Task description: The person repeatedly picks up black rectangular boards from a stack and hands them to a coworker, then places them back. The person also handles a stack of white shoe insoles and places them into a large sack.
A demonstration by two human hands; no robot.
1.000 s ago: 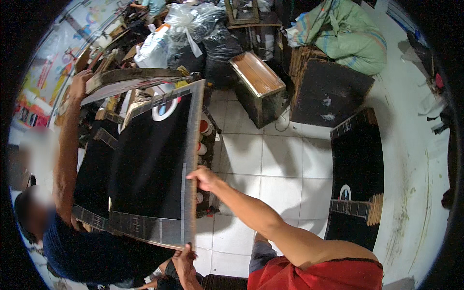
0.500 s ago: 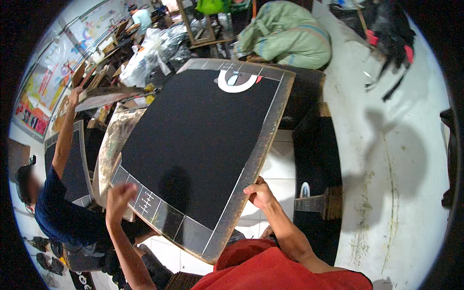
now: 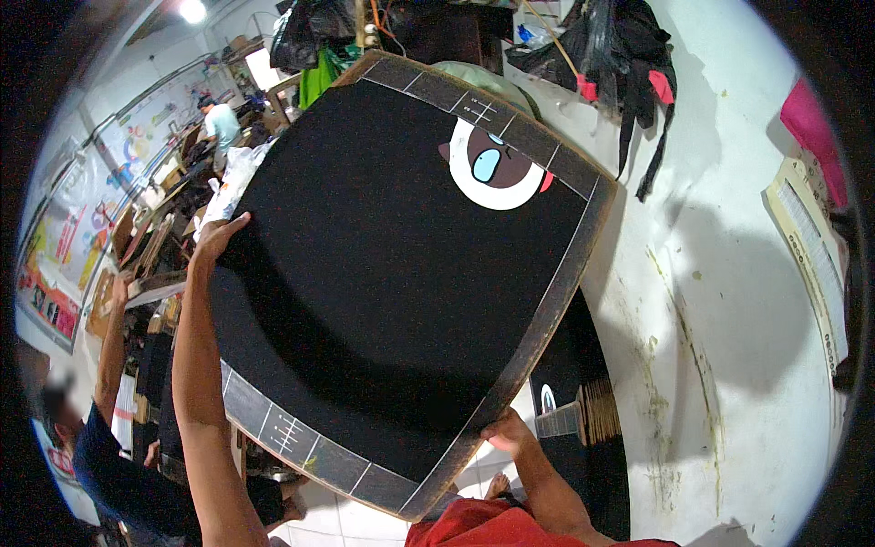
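Note:
A large flat board (image 3: 392, 264) fills the middle of the view, tilted up before me. Black cloth-like material covers most of its face, inside a grey border with white ruled lines and a worn brown edge. Near its far right corner is a cartoon print (image 3: 497, 169) with a white ring and a pale blue oval. My left hand (image 3: 217, 239) is closed on the board's left edge, thumb on the face and the other fingers hidden. On the right edge, near the closest corner, my right hand (image 3: 506, 430) grips it; its fingers are partly behind the board.
At the left a person in a dark blue shirt (image 3: 137, 479) raises an arm to another board (image 3: 157, 287). Similar boards (image 3: 592, 415) are stacked at my right, beside a stained white wall (image 3: 729, 365). Black bags (image 3: 602, 55) hang at the back.
My left hand, off the board near its close left corner before, has moved up and taken hold of the left edge. The board has come up, and my view has shifted upward.

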